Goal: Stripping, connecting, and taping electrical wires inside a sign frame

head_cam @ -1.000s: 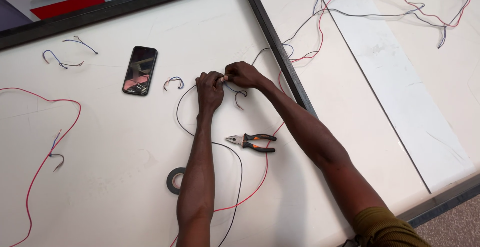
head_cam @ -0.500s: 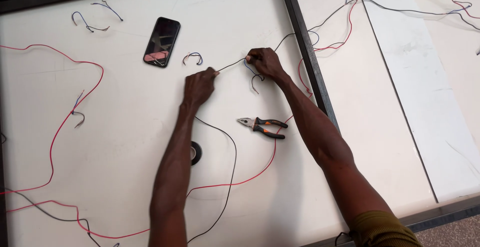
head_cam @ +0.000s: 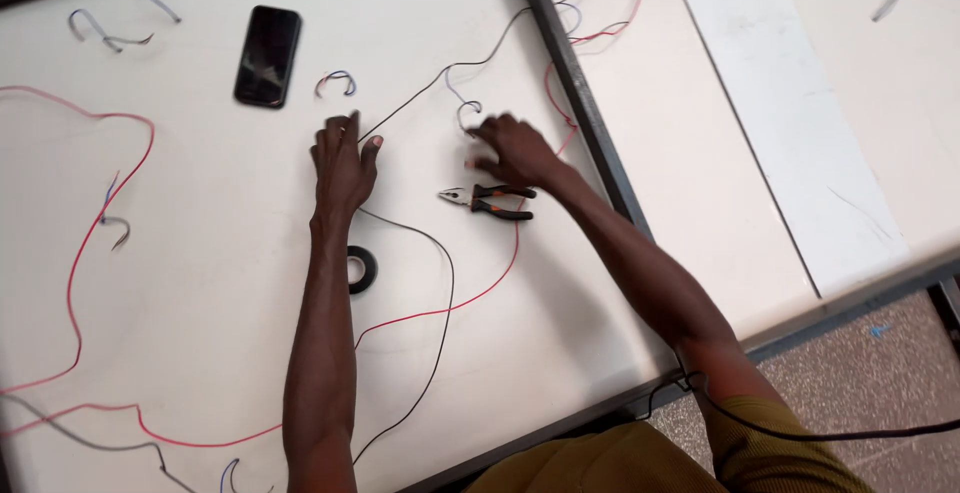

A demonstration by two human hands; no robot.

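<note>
While both arms reach out over the pale desk point(head_cam: 200, 283), the left hand point(head_cam: 342, 161) lies palm down, fingers stretched and loose, resting on the black wire point(head_cam: 440, 283) where it crosses under the hand; cannot tell if any finger actually pinches it. From there the black wire runs up and right toward the dark bar point(head_cam: 575, 83) that splits the desk, and down in a loop past the left forearm toward the near edge. Right hand point(head_cam: 512, 150) is blurred, fingers half curled, not clearly grasping anything; its fingertips are near a short curled wire piece point(head_cam: 468, 111) and it sits just above the pliers point(head_cam: 488, 202). Pliers lie flat, red-and-black handles pointing right, jaws left, touching or almost touching the right wrist. Red wire point(head_cam: 470, 298) passes under the pliers and curves left below the left forearm. Black tape roll point(head_cam: 361, 268) lies flat just right of the left forearm. Black phone point(head_cam: 268, 55) lies face up, well left of the hands at the top. Small bent wire scrap point(head_cam: 336, 81) sits between phone and left hand. Another long red wire point(head_cam: 85, 243) loops along the left side. More short scraps point(head_cam: 105, 38) top left.
</note>
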